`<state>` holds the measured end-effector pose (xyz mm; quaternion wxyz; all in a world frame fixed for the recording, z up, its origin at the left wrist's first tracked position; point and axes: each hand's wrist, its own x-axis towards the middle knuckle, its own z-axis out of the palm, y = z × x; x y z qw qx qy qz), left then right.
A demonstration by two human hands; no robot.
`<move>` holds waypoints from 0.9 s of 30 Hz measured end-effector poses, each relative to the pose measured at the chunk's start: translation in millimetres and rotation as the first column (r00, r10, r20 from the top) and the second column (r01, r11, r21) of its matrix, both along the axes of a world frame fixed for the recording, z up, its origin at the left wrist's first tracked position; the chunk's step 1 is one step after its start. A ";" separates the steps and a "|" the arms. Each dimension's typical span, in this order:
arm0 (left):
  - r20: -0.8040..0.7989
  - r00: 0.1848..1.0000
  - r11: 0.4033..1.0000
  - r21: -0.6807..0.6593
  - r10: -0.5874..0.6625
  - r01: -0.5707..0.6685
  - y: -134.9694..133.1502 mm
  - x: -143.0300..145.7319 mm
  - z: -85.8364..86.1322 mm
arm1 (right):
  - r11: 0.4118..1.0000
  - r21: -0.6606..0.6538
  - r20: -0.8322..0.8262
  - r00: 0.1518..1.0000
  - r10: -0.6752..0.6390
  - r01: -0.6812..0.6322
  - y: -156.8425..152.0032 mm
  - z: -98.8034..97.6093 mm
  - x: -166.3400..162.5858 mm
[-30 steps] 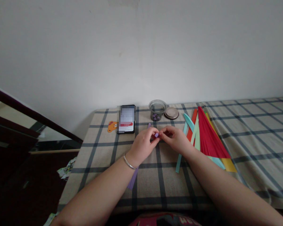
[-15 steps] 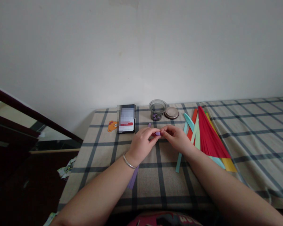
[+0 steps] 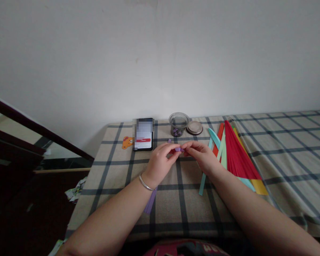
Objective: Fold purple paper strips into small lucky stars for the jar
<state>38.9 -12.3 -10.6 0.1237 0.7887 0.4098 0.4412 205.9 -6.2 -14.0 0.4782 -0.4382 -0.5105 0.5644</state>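
Note:
Between my two hands, above the checked cloth, is a small folded piece of purple paper strip. My left hand pinches it from the left with thumb and forefinger; a silver bangle circles that wrist. From the other side, the fingertips of my right hand close on the paper's right end. Flat purple paper strips lie under my left wrist, partly hidden by it. Beyond my hands stands a clear plastic jar with small purple folded pieces at its bottom. Its round lid lies to the right.
A phone rests at the back left, beside an orange bear-shaped cutout. Fanned red paper strips lie right of my hands, with turquoise strips, green, orange and yellow ones around them. The white wall rises behind the table.
My right fingers have shifted slightly at the purple paper, and a small pointed end now shows on its right side. My left hand stays nearly in place.

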 end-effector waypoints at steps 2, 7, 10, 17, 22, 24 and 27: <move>0.004 1.000 1.000 0.005 -0.002 0.002 0.2 -0.2 -0.2 | 1.000 0.007 -0.009 1.000 0.000 0.000 -0.1 -0.1 -1.2; -0.017 1.000 1.000 0.007 -0.006 0.006 0.0 0.0 -1.0 | 0.998 0.055 -0.009 0.999 0.031 -0.031 -1.0 1.7 -3.5; -0.022 1.000 1.000 0.015 -0.017 0.017 -0.3 0.9 -1.0 | 0.996 0.075 0.029 0.999 0.042 -0.044 -1.3 2.3 -3.7; -0.033 0.999 0.999 0.001 -0.036 0.036 -0.6 1.0 -1.4 | 0.999 0.031 0.006 0.999 0.039 -0.040 -0.9 0.2 -5.5; -0.045 0.998 0.999 0.008 -0.038 0.038 -0.4 0.1 -2.4 | 0.998 -0.021 -0.067 0.996 0.051 -0.053 -1.1 0.0 -6.7; -0.049 0.998 0.999 0.019 -0.033 0.034 -0.4 0.2 -2.6 | 0.998 -0.033 -0.092 0.994 0.054 -0.057 -1.3 0.6 -6.9; -0.054 0.998 0.999 0.029 -0.025 0.026 -0.7 0.8 -2.0 | 0.997 -0.044 -0.121 0.991 0.056 -0.062 -1.5 1.2 -7.0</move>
